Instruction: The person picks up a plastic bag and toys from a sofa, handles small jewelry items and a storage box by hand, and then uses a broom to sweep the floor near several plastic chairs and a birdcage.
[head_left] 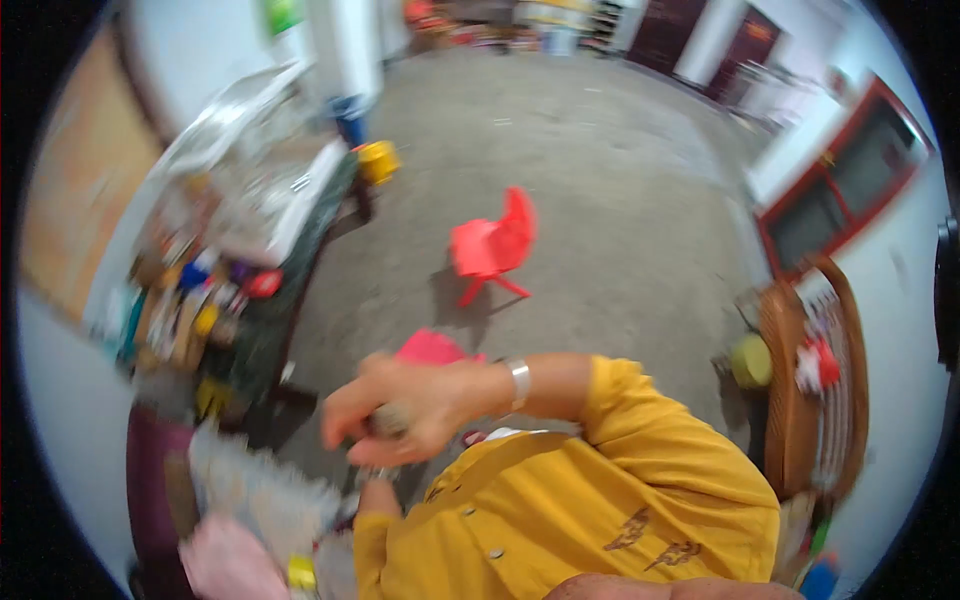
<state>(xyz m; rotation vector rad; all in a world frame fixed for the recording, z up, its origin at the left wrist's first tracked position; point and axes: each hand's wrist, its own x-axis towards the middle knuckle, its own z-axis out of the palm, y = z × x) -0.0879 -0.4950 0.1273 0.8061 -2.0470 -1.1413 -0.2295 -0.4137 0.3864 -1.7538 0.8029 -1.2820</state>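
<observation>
My right hand (405, 405) reaches leftward in front of my body, below a yellow sleeve and a silver-coloured bracelet (519, 384). Its fingers curl round a small, roundish grey-brown thing (390, 420), too blurred to name. Just below it comes my left forearm (378, 497), also in a yellow sleeve, with something pale about the wrist. My left hand is mostly hidden behind the right one, so its fingers do not show. Beyond my right hand, a pink-red flat surface (435, 347) shows in part.
A small red chair (497, 243) stands on the grey floor (620, 220) ahead. Left is a dark table (265, 345) crowded with items, with a yellow bucket (378, 161) past it. A wooden chair (785, 385) stands right. Pink cloth (232, 560) lies at lower left.
</observation>
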